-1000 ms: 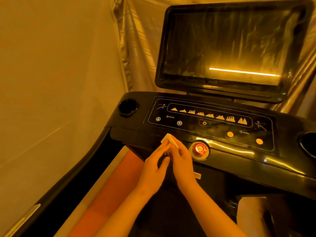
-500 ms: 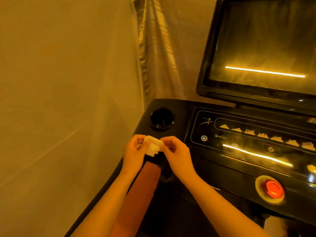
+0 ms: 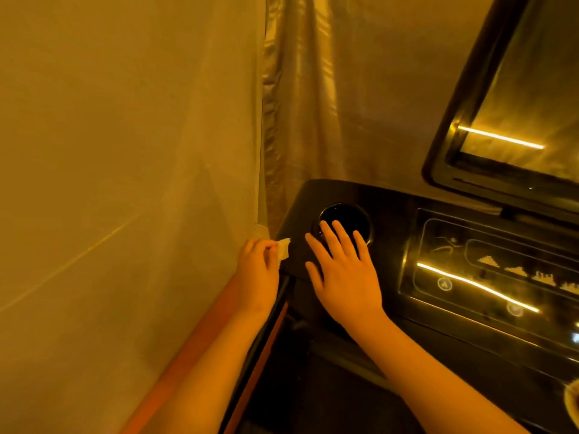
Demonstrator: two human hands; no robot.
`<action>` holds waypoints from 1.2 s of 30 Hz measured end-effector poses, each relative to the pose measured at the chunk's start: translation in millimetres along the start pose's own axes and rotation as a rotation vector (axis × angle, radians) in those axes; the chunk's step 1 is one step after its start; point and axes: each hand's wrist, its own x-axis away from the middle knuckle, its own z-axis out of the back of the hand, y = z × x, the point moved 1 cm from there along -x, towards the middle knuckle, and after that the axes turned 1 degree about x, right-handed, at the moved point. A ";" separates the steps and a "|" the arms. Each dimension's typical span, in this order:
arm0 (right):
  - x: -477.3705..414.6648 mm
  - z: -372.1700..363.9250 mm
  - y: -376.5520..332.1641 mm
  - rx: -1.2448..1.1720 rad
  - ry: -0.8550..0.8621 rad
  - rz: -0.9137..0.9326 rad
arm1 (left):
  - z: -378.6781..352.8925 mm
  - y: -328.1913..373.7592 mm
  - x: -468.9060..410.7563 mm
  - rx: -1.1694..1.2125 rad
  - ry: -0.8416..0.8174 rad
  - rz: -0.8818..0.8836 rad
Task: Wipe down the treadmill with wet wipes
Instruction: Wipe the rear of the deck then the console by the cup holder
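Observation:
The black treadmill console point(image 3: 394, 214) fills the right half of the view, with a round cup holder point(image 3: 347, 214) at its left end. My left hand point(image 3: 258, 274) pinches a small folded white wet wipe point(image 3: 283, 248) at the console's left edge. My right hand point(image 3: 344, 270) lies flat with fingers spread on the console top, its fingertips at the cup holder's rim. The control panel point(image 3: 488, 270) with lit icons sits to the right.
A large tilted screen point(image 3: 517, 98) rises at the top right. A pale curtain point(image 3: 125, 151) hangs close on the left and behind. The orange side rail point(image 3: 200, 349) and black handrail point(image 3: 266, 333) run down under my left forearm.
My view swung left. Both hands held the wipe together; now my left hand alone holds it at the console's left edge, and my right hand has let go and spread flat by the cup holder.

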 end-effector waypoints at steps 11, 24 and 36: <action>1.3 2.4 -1.5 -0.005 0.029 -0.020 | 8.5 3.2 15.1 0.024 -0.219 0.016; 0.4 3.7 -3.3 0.008 0.014 -0.040 | 8.5 -26.3 -14.6 0.192 -0.746 0.150; 0.7 4.9 -4.6 0.023 0.008 -0.053 | 16.6 -28.3 -0.8 -0.025 -0.764 -0.104</action>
